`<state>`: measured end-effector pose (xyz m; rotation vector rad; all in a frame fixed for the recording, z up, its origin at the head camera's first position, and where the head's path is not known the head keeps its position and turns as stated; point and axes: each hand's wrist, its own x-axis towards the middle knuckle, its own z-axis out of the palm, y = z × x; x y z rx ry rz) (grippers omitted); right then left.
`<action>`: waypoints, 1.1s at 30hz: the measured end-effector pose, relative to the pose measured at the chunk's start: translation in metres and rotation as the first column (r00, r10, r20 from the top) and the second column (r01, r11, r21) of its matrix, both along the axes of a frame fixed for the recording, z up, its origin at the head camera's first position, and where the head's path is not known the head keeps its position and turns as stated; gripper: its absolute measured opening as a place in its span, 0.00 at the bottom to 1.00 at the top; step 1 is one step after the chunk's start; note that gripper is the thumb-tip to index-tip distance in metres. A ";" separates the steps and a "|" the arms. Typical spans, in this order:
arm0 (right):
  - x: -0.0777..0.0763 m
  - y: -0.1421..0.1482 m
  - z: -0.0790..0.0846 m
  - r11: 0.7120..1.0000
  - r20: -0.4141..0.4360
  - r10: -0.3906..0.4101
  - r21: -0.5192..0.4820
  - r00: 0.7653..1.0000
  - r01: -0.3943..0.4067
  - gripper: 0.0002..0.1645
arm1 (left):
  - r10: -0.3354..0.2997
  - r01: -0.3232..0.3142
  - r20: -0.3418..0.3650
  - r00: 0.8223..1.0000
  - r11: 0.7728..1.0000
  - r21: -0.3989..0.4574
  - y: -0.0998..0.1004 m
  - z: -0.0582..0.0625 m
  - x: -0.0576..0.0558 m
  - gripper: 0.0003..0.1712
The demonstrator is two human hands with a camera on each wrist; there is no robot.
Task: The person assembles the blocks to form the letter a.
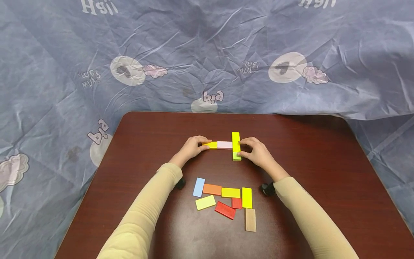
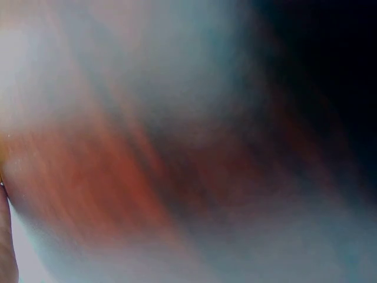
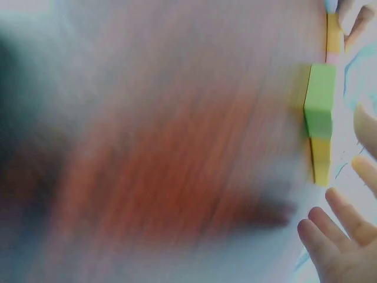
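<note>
In the head view my left hand [image 1: 194,146] pinches a yellow block [image 1: 212,145] between thumb and fingers at the left end of a row. A pale pink block [image 1: 224,145] lies against it, meeting an upright-running yellow block [image 1: 236,141]. Just below that one, toward me, lies a lime-green block [image 1: 237,156]. My right hand [image 1: 257,153] is at the right side of these two, thumb by the green block and index finger by the yellow. The right wrist view shows the right hand's fingers spread beside the green block [image 3: 320,100]. The left wrist view is mostly blurred.
Nearer me on the dark red-brown table [image 1: 145,216] lie several loose blocks, among them a blue block [image 1: 198,187], an orange block [image 1: 212,189], a red block [image 1: 225,210] and a plain wooden block [image 1: 250,220]. A blue-grey printed cloth [image 1: 194,46] hangs behind the table.
</note>
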<state>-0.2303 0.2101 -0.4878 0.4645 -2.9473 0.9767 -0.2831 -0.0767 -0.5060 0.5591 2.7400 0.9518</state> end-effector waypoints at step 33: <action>-0.009 -0.002 -0.011 0.998 0.176 0.015 0.057 0.984 -0.025 0.41 | -0.013 0.013 -0.012 1.000 1.000 -0.010 0.000 0.001 0.000 0.22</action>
